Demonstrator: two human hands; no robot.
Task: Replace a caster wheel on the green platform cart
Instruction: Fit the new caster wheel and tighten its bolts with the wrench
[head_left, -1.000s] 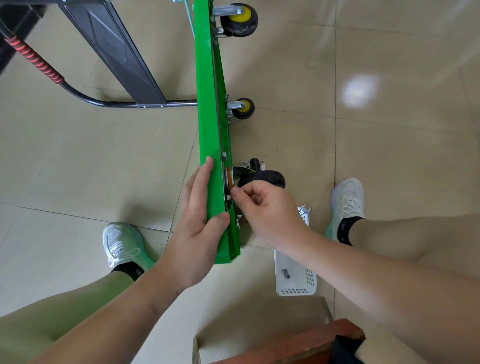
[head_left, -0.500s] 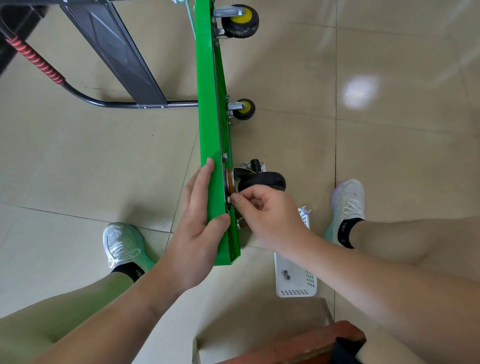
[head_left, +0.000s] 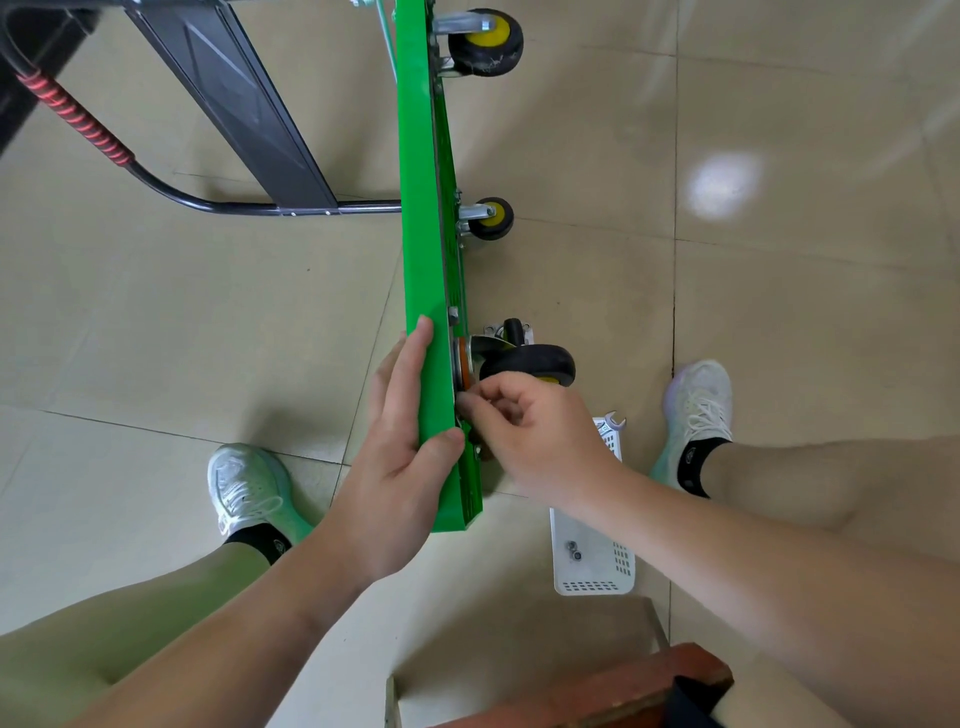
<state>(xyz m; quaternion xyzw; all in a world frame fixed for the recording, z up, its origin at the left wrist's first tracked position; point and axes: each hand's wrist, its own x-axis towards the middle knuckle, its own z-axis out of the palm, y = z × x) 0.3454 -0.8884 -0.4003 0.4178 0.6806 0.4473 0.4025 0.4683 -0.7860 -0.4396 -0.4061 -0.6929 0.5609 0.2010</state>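
The green platform cart (head_left: 423, 218) stands on its edge on the tiled floor, underside facing right. My left hand (head_left: 400, 447) holds its near end, fingers flat on the deck side and thumb hooked over the edge. A black caster wheel (head_left: 530, 359) with an orange-ringed swivel plate sits against the underside. My right hand (head_left: 524, 431) pinches something small at the caster's mounting plate; the item itself is hidden by my fingers. Two other casters (head_left: 485, 44) (head_left: 491, 218) with yellow hubs stick out farther along the cart.
A white plastic basket (head_left: 597, 577) on the floor under my right wrist holds loose nuts (head_left: 574, 551), and a wrench (head_left: 615, 420) pokes out of it. The cart's folded black handle with red grip (head_left: 78, 122) lies at left. My shoes flank the cart; a red-brown stool (head_left: 623, 686) is below.
My right hand's fingers have shifted slightly at the mounting plate, as if twisting. The left hand and the cart have stayed still.
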